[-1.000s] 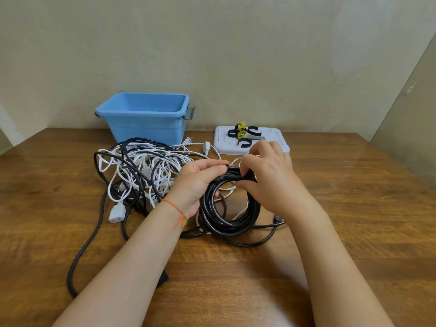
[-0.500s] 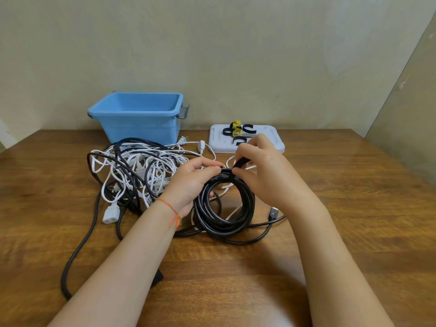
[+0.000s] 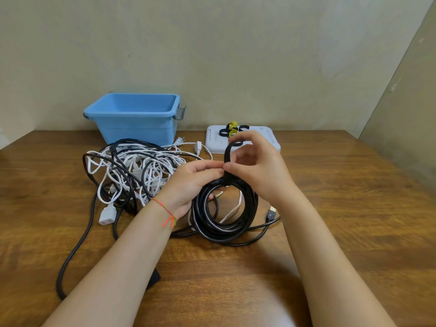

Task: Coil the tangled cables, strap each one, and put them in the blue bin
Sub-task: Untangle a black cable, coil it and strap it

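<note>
Black coiled cable [image 3: 225, 208] stands on edge on wooden table [image 3: 342, 208], held at top by both hands. Left hand [image 3: 191, 182] grips coil's upper rim, fingers curled round strands. Right hand [image 3: 257, 166] pinches black strap [image 3: 228, 153], strap looped up over coil's top. Tangle of white and black cables [image 3: 132, 168] lies left of coil. Blue bin [image 3: 136, 119] sits behind tangle, near wall. White tray [image 3: 264, 140] with spare straps [image 3: 232, 129] right of bin.

Both my bare forearms are reaching forward over the table. My left hand [image 3: 193, 182] is gripping the coiled black cable's top; my right hand [image 3: 257, 168] is pinching a black strap upright, fingertips meeting.
</note>
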`<state>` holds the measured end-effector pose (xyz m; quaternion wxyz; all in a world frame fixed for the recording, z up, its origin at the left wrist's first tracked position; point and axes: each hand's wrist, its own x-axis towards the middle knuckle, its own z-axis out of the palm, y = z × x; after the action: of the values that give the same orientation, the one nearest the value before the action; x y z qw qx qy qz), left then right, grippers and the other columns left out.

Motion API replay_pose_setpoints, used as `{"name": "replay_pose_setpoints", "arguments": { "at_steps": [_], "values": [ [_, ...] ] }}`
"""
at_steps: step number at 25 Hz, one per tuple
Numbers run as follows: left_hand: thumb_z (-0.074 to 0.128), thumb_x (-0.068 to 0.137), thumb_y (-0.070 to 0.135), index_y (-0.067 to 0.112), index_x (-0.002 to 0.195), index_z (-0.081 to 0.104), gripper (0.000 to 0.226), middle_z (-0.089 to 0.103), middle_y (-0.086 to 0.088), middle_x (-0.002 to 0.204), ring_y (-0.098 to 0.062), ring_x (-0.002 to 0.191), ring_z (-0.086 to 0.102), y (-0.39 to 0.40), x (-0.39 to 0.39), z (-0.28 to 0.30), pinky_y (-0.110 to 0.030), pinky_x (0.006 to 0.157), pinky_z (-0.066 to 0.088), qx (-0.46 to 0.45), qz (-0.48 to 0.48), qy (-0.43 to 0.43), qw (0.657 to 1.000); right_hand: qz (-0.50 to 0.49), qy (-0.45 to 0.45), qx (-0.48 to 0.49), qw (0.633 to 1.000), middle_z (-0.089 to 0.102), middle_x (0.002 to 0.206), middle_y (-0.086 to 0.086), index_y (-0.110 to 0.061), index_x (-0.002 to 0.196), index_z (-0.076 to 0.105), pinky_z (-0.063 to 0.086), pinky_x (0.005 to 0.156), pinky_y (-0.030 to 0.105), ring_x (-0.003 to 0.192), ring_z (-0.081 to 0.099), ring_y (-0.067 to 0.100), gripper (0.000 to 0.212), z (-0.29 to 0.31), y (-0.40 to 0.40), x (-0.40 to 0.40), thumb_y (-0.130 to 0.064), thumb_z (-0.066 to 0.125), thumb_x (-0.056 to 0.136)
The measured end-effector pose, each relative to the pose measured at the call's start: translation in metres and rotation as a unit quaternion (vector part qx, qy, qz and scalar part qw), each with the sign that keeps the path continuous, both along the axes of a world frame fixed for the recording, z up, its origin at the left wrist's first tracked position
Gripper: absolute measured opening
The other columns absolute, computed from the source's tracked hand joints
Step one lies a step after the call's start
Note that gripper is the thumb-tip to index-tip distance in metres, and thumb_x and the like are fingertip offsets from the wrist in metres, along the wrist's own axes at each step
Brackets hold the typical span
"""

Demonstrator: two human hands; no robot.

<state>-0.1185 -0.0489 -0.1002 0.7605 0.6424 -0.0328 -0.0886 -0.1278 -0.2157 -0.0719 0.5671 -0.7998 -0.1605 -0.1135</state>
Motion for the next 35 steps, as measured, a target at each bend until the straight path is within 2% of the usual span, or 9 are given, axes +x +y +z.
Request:
{"name": "replay_pose_setpoints", "arguments": {
  "at_steps": [3,8,13,17,19,22,28,32,35],
  "values": [
    [0.065,0.091,0.008,0.01,0.106,0.072,0.017,0.073,-0.017,0.091,-0.025,0.074,0.07,0.0018,0.0,0.0007,-0.02,0.045,0.046,-0.006,-0.013,0.002,1.0,-0.006,0.051,0.061,0.997,0.073,0.084,0.002,-0.023,0.135,0.05,0.056,0.087,0.031,0.087,0.071,0.014,0.064,-0.001,0.0017,0.0007,-0.008,0.079,0.08],
    [0.065,0.09,0.008,0.005,0.114,0.07,0.025,0.073,-0.018,0.091,-0.021,0.073,0.07,0.0024,0.0034,-0.0011,-0.021,0.045,0.045,-0.007,-0.019,0.026,0.999,-0.008,0.083,0.075,0.994,0.072,0.077,0.0,-0.018,0.09,0.072,0.056,0.072,0.031,0.076,0.07,0.015,0.019,0.001,0.0,0.0019,-0.007,0.081,0.078],
    [0.062,0.091,0.006,0.007,0.117,0.07,0.027,0.07,-0.015,0.089,-0.016,0.065,0.064,0.0056,0.0051,0.0003,-0.022,0.045,0.044,-0.011,-0.036,0.045,0.998,0.027,0.021,0.069,0.997,0.061,0.078,0.0,-0.013,0.091,0.067,0.055,0.075,0.036,0.074,0.059,0.013,0.02,-0.0007,0.0033,0.0006,0.003,0.074,0.081],
    [0.062,0.09,0.004,0.014,0.096,0.073,0.016,0.071,-0.006,0.076,-0.014,0.063,0.063,0.0038,0.0029,0.0028,-0.023,0.047,0.045,0.006,-0.021,0.024,0.999,0.021,-0.017,0.058,0.998,0.062,0.078,-0.003,-0.008,0.09,0.066,0.053,0.073,0.034,0.074,0.06,0.012,0.018,-0.0006,0.0023,0.0015,0.007,0.072,0.08],
    [0.062,0.091,0.004,0.016,0.091,0.072,0.016,0.07,-0.003,0.073,-0.013,0.063,0.063,0.0031,0.0017,0.0037,-0.023,0.048,0.045,0.013,-0.02,0.017,1.0,0.017,-0.022,0.057,0.998,0.064,0.078,0.001,-0.006,0.09,0.066,0.056,0.073,0.04,0.074,0.064,0.022,0.018,-0.0009,0.0021,0.0014,0.007,0.072,0.08],
    [0.06,0.092,0.004,0.016,0.095,0.07,0.016,0.068,-0.001,0.072,-0.01,0.06,0.061,0.0016,-0.0004,0.0045,-0.021,0.046,0.044,0.014,-0.025,0.013,1.0,0.009,-0.02,0.044,0.999,0.066,0.083,0.013,-0.008,0.091,0.066,0.059,0.071,0.044,0.079,0.068,0.033,0.018,-0.0009,0.0021,0.0005,0.005,0.073,0.081],
    [0.06,0.092,0.003,0.009,0.12,0.063,0.029,0.069,-0.008,0.089,-0.011,0.067,0.066,0.0029,-0.0013,0.0063,-0.022,0.05,0.049,-0.011,-0.032,0.027,0.999,0.009,-0.003,0.041,0.999,0.066,0.081,0.006,-0.017,0.085,0.068,0.06,0.072,0.045,0.076,0.068,0.031,0.022,-0.0022,0.0007,0.0028,0.003,0.076,0.08],
    [0.062,0.092,0.009,0.005,0.114,0.068,0.023,0.072,-0.011,0.088,-0.017,0.074,0.068,0.0041,0.0,0.0064,-0.018,0.05,0.048,0.011,-0.056,0.043,0.997,0.005,0.007,0.059,0.998,0.069,0.085,0.009,-0.018,0.081,0.068,0.058,0.074,0.053,0.081,0.068,0.039,0.024,-0.0035,0.0002,0.0047,0.005,0.073,0.081],
    [0.059,0.096,0.013,0.009,0.11,0.066,0.017,0.073,-0.014,0.085,-0.019,0.066,0.069,0.0021,-0.001,0.0073,-0.018,0.046,0.046,0.029,-0.057,0.048,0.997,0.005,0.009,0.072,0.997,0.069,0.085,0.01,-0.02,0.078,0.068,0.057,0.075,0.056,0.084,0.066,0.043,0.028,-0.0049,0.001,0.006,0.007,0.072,0.081]
  ]
}}
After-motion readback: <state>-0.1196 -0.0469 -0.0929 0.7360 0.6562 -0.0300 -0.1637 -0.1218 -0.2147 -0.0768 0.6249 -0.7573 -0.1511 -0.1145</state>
